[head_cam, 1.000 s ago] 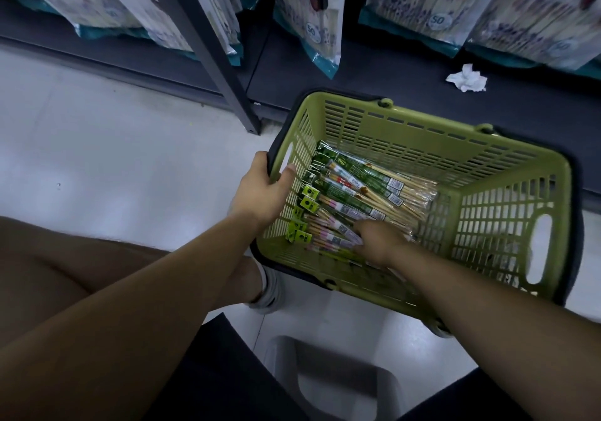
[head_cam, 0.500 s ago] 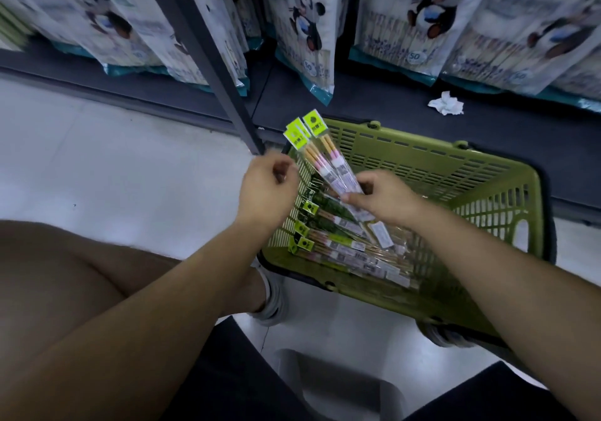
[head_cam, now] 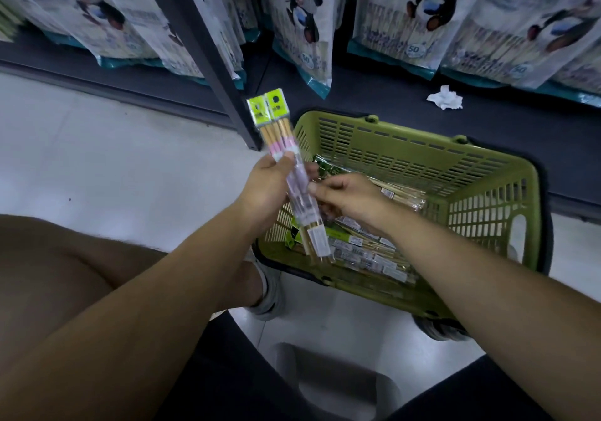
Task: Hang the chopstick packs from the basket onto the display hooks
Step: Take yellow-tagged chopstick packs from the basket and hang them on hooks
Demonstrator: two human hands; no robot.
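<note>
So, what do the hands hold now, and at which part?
The left hand grips two chopstick packs around their middle; the right hand pinches them beside it.

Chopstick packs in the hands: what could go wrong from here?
The left hand grips two chopstick packs mid-length, with the right hand pinching them; one might slide out and drop into the basket or onto the floor. Their green header cards sit side by side, not stacked, so a hook could miss one hole.
</note>
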